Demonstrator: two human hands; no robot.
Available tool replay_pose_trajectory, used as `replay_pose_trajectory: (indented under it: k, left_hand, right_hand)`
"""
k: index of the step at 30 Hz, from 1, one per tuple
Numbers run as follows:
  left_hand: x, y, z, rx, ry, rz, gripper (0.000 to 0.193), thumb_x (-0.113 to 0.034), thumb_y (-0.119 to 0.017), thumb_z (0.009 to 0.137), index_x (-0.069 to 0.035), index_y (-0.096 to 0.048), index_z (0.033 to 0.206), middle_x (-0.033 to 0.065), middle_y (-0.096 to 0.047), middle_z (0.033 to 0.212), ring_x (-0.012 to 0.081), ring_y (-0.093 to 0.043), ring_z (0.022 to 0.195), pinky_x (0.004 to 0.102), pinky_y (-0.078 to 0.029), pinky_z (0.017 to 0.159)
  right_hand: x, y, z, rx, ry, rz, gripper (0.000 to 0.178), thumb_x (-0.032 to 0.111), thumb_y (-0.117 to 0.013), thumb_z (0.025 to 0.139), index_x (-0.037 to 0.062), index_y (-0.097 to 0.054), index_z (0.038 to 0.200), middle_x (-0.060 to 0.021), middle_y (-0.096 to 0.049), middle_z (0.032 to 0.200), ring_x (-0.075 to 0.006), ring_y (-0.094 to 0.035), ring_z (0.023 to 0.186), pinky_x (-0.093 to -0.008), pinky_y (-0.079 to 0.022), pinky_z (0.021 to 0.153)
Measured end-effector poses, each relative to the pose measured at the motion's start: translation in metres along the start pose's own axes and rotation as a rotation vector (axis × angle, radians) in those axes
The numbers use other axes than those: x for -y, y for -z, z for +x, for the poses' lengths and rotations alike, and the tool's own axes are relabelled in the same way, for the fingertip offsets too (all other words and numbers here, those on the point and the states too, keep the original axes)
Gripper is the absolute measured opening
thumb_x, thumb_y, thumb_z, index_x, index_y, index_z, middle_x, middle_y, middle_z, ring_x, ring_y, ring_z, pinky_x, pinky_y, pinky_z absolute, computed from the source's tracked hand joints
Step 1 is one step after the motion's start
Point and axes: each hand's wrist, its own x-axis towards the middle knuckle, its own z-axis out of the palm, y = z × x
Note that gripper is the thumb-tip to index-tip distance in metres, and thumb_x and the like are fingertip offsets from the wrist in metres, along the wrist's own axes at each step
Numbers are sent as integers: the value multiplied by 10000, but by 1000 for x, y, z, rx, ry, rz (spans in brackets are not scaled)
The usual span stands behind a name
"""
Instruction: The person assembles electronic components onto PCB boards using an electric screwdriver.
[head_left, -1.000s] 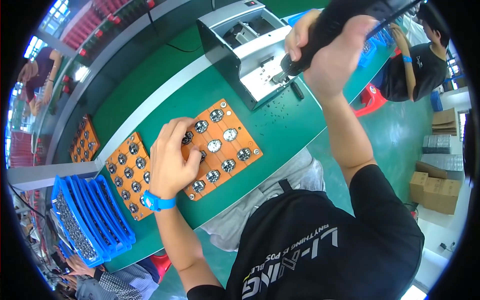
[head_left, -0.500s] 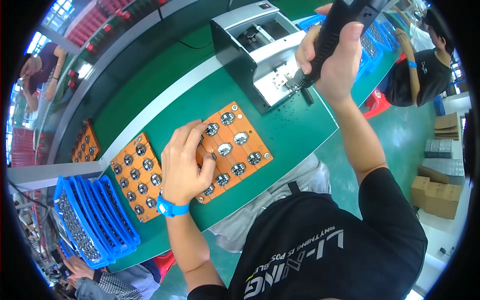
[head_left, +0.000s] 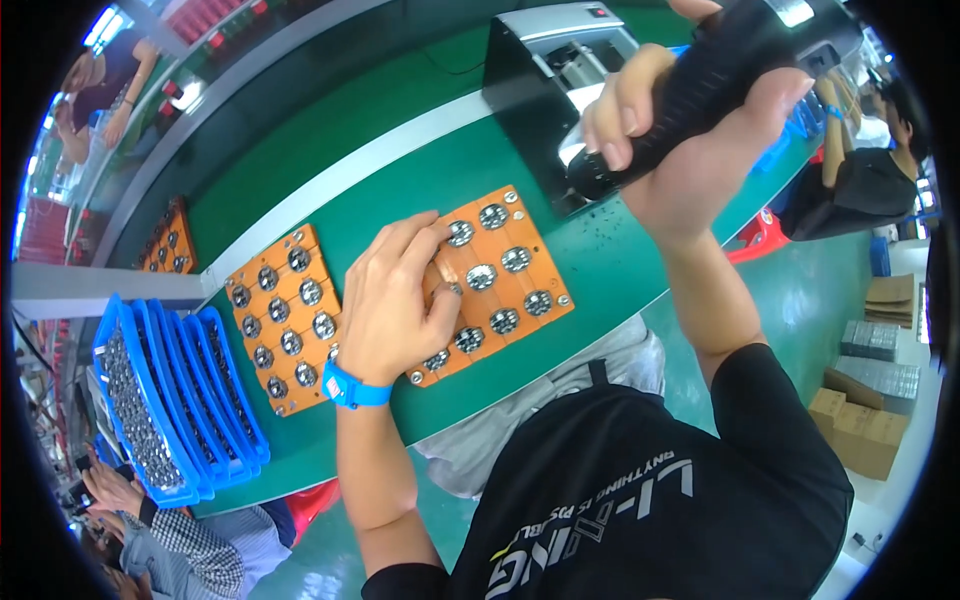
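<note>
My right hand is wrapped round a thick black handheld electric screwdriver. Its tip points down and left, off the front of a grey-and-black bench machine; the hand hides part of that machine. My left hand, a blue band at its wrist, lies over the left side of an orange fixture board, fingers stretched out and thumb apart. Round black-and-silver parts sit in rows in the board, and the hand covers some of them. Left of this hand lies a second orange board with similar parts.
Blue trays of small metal parts stand at the left of the green table. Dark specks are scattered by the machine. A third orange board is beyond the metal frame. Other people sit at left and right; cardboard boxes stand on the floor.
The screwdriver has come away from the machine's silver plate, left and nearer the board, and looks larger. My left hand stays on the same board; the whole view has shifted slightly.
</note>
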Motion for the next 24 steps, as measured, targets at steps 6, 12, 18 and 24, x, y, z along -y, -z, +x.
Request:
replay_pose_trajectory:
  k: [6, 12, 18, 24]
  left_hand:
    - [4, -1, -5, -44, 33, -14, 387, -79, -585, 689, 13, -704, 1047, 200, -669, 1166, 377, -649, 1027, 451, -545, 870]
    - [6, -2, -6, -52, 19, -23, 345, -85, -586, 680, 18, -722, 981, 183, -675, 1094, 354, -653, 953, 438, -550, 832]
    - [7, -3, -8, -67, 24, -7, 343, -108, -599, 676, 24, -721, 968, 191, -669, 1092, 352, -649, 959, 440, -545, 837]
    - [9, -2, -7, -44, 45, -17, 355, -110, -597, 667, 27, -723, 970, 198, -667, 1099, 357, -646, 965, 444, -544, 845]
  right_hand:
    - [-59, -6, -27, -439, -152, -1359, 798, 756, -339, 954, 49, -391, 1320, -73, -503, 618, -147, -491, 459, -283, -429, 469]
    - [-75, 11, -39, -424, -174, -1352, 823, 752, -403, 937, 18, -375, 1309, -77, -523, 610, -139, -518, 460, -269, -457, 463]
    - [-83, 15, -46, -397, -182, -1334, 803, 723, -442, 942, 14, -371, 1312, -79, -530, 629, -141, -522, 472, -269, -454, 472]
    - [-85, 16, -45, -387, -180, -1323, 805, 710, -473, 938, 4, -372, 1310, -79, -535, 634, -139, -525, 479, -267, -456, 476]
